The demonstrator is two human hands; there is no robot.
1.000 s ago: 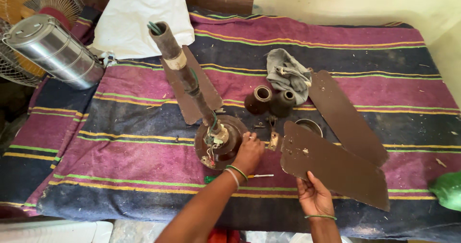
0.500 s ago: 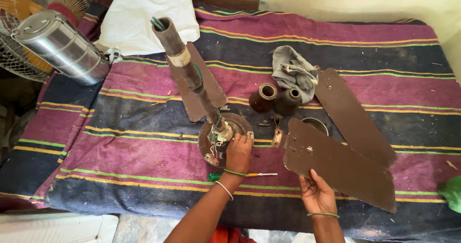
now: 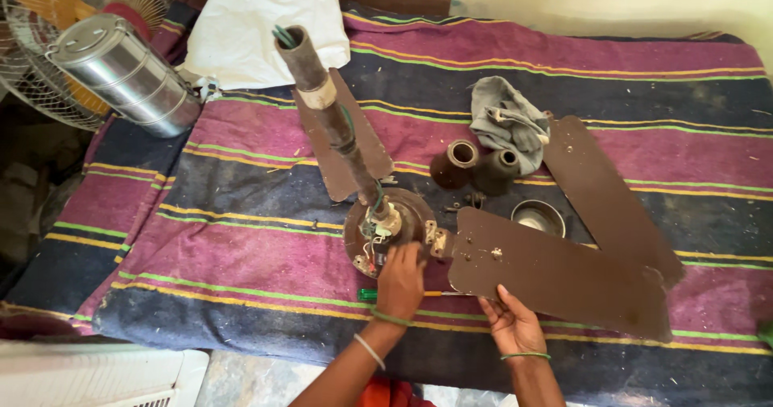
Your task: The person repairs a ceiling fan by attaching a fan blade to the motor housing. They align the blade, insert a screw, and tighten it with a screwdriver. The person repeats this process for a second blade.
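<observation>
Bare forearms, left hand [image 3: 400, 282] with green and pale bangles, right hand [image 3: 513, 325] with green bangle

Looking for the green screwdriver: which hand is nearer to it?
Left. The left hand lies over the screwdriver, wrist just above it; the right hand is farther right, under the fan blade.
</observation>
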